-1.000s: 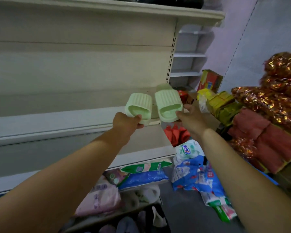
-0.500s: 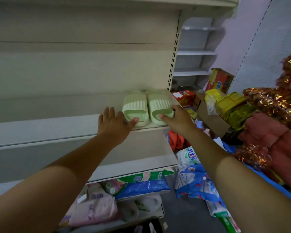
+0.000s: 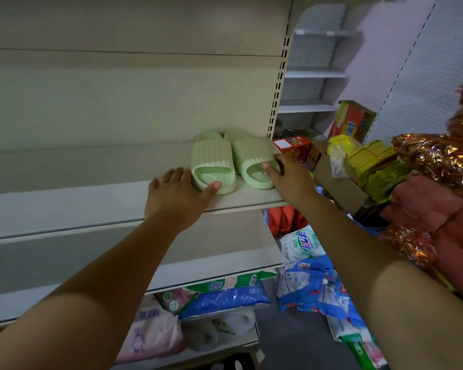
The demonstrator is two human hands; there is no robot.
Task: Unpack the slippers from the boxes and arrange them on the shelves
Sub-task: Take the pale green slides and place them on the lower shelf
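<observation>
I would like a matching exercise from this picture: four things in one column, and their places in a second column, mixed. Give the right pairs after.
Things:
1. green slippers
2. left hand
3. red box
4. blue bags

Places:
A. under the lowest shelf board
B. right of the shelf end
C. on the shelf, at its right end
D. beside the left slipper, thumb touching it

Pairs: 1-C, 2-D, 3-B, 4-A

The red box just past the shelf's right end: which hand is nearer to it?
Right. The right hand is on the right slipper, close beside the red box; the left hand is at the left slipper, farther away.
</observation>
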